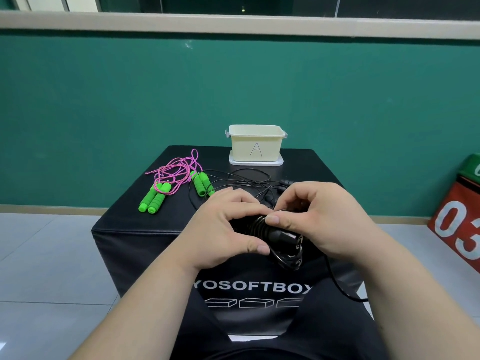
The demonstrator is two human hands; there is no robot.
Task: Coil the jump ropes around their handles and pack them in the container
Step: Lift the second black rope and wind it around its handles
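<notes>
stage: mid-coil on the black rope, I reckon, so pretty early in the whole job

left hand: my left hand grips the black handles just above the near part of the worktop, fingers curled tight round the bundle

right hand: my right hand pinches the cord against the handles, thumb and fingertips pressed together on it

done so far: a few turns of cord sit round the handles, that's about it

left on this one: loads of slack lies in loops on the worktop behind my hands, plus one strand hangs down the front face on the right

pink rope: loose heap at the far left, green handles lying in it, not coiled at all

container: far edge of the worktop, marked A, well apart from my hands, nothing poking over the rim

my guess: nothing packed yet, everything has to go in there

hidden: my palms cover most of the bundle, so I can't count turns or say whether both handles are in my grip; the container's inside is out of sight from here

hard to make out: the green handles sit in two clumps, so one pink rope or two, no idea; the small black ends beside my right hand might belong to another rope
</notes>
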